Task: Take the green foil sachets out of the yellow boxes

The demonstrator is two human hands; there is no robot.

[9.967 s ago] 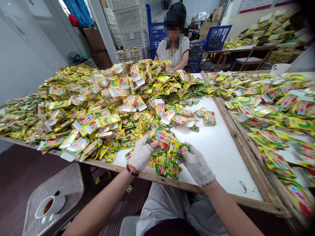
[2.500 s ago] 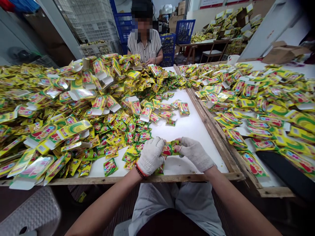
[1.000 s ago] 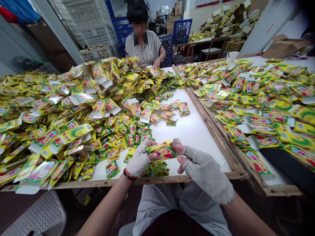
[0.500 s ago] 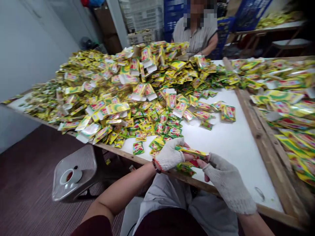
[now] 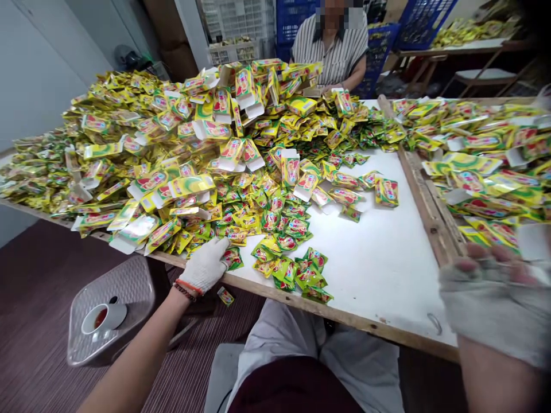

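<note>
Left hand (image 5: 206, 264) rests on sachets (image 5: 233, 257) at table edge (image 5: 275, 293); right hand (image 5: 495, 304) blurred; both grips unclear.

Packing workshop: sachet-heaped tables (image 5: 387, 269), stacked plastic crates (image 5: 241, 23).

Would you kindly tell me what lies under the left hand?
The gloved left hand rests on small green-and-yellow sachets beside the table's wooden edge. Whatever its palm covers, and whether it grips one, is hidden.
</note>
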